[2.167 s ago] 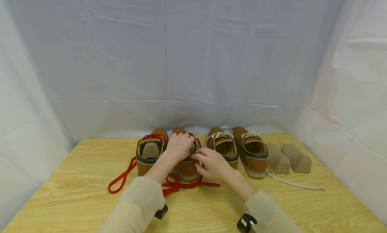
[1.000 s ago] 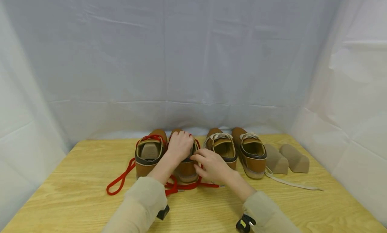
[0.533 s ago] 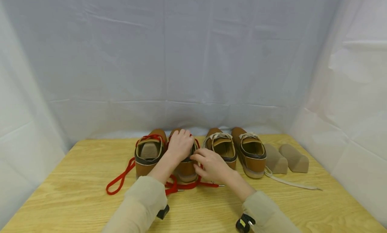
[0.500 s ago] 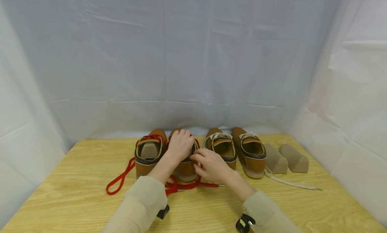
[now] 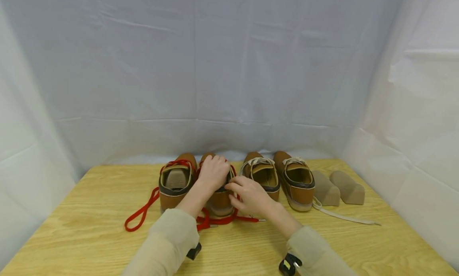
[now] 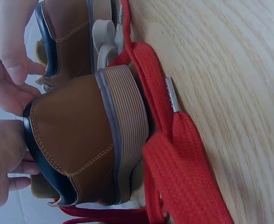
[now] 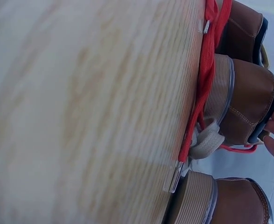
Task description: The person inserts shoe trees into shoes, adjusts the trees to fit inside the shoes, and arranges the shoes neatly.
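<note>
Broadly, grey-white cloth [image 5: 229, 69] walls in a wooden table [image 5: 89, 232] with four brown shoes in a row, heels toward the person. Work seems unfinished at the second shoe [image 6: 76, 126] from the left, where both hands are. The left hand [image 5: 214, 172] lies over its opening; its fingertips are hidden, so I cannot tell whether it grips anything. The right hand [image 5: 251, 194] rests relaxed fingers on the heel collar, its thumb loose, apparently gripping nothing. Of the blocks, one insert [image 5: 176, 178] sits inside the leftmost shoe [image 5: 172, 199], so that one looks filled. Whether the second shoe holds a block, the left hand conceals. None shows in the third shoe [image 5: 267, 180] or fourth shoe [image 5: 297, 188], and two grey-brown blocks [image 5: 325, 188] lie just beside the fourth. Red laces [image 5: 140, 214] trail untied on the tabletop; a pale lace [image 5: 344, 217] also trails. Smallest, a metal tip [image 7: 175, 177] caps one red end.
</note>
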Motion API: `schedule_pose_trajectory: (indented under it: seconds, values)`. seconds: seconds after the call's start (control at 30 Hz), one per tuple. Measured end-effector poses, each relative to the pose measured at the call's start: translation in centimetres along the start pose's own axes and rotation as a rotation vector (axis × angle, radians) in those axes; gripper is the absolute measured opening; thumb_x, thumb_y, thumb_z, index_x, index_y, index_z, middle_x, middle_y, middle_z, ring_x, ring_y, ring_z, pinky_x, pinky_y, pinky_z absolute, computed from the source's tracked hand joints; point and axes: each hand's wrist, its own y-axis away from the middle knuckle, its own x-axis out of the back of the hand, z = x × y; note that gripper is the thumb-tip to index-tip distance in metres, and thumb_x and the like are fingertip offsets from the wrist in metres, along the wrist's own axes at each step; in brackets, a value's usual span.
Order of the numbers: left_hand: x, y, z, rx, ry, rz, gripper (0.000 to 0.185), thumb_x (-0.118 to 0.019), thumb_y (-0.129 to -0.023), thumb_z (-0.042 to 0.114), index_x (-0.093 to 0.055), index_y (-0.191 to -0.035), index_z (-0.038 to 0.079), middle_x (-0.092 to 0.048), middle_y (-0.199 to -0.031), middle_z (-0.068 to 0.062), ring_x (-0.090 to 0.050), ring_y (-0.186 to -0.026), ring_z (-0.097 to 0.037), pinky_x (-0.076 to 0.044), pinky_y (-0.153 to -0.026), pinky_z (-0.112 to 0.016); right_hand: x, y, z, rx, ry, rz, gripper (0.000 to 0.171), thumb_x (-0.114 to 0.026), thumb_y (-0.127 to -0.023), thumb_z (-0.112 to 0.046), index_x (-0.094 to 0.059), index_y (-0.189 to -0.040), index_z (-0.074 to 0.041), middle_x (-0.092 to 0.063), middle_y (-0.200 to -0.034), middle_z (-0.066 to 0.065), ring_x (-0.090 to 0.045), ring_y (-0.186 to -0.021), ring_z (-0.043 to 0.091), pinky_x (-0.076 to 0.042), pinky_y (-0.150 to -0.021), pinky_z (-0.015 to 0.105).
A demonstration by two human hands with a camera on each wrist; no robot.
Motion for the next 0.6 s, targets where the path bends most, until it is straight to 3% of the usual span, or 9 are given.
schedule_pose_trajectory:
  seconds: [0.23,0.6]
  values:
    - [0.0,-0.1,-0.01,0.017,0.003,-0.03,0.013,-0.066,-0.083,0.016,-0.069,-0.071,0.014,-0.059,-0.073,-0.004,-0.055,-0.071,-0.02,-0.042,-0.065,-0.033,-0.01,0.0,-0.1,0.001,-0.005,0.007,0.02,-0.065,-0.085,-0.016,-0.067,-0.103,-0.008,-0.059,-0.103,0.004,-0.057,-0.091,0.016,-0.048,-0.075,0.028]
    - [0.51,-0.03,0.1,0.026,0.001,-0.066,0.014,-0.063,-0.086,0.017,-0.071,-0.075,0.014,-0.062,-0.078,-0.004,-0.057,-0.074,-0.021,-0.045,-0.068,-0.035,0.16,-0.08,-0.22,-0.005,-0.002,0.004,0.019,-0.064,-0.085,-0.016,-0.067,-0.103,-0.009,-0.059,-0.102,0.004,-0.057,-0.09,0.016,-0.048,-0.074,0.027]
